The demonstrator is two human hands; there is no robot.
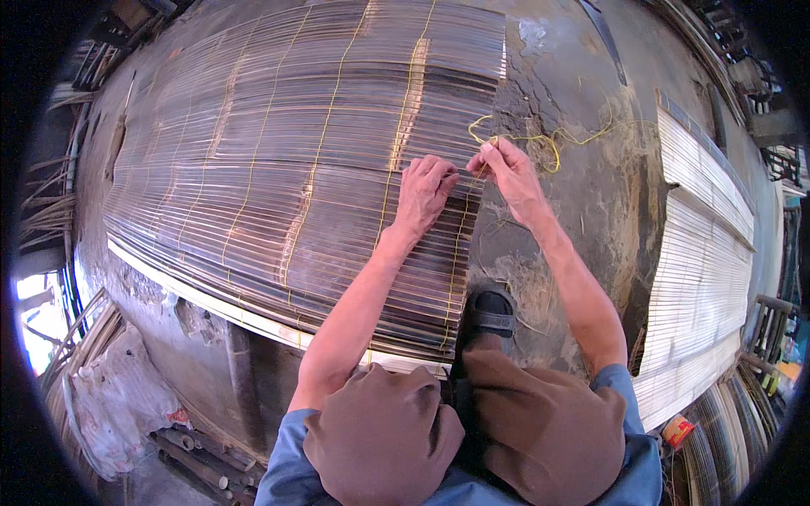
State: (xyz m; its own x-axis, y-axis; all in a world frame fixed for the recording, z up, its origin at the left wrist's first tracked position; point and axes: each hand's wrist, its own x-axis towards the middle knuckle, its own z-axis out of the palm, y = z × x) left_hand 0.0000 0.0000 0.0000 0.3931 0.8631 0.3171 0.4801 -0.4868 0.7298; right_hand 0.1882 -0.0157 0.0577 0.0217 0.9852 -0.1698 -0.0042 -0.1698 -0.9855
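Note:
A wide blind of thin bamboo slats point(354, 202), bound by rows of yellow string, lies spread in front of me. My left hand point(425, 192) rests over its slats near the right edge, fingers curled; what lies under the fingertips is hidden. Just beside it, at that edge, my right hand point(509, 175) pinches yellow string point(553, 156) between thumb and fingers. From there the loose string loops up and trails to the right over the grey floor.
A second, paler slatted blind point(696, 244) lies at the right. My sandalled foot point(492, 312) stands by the near right corner of the blind. A white sack point(126, 405) and bamboo poles point(198, 460) are at the lower left. A red tin point(677, 432) sits at the lower right.

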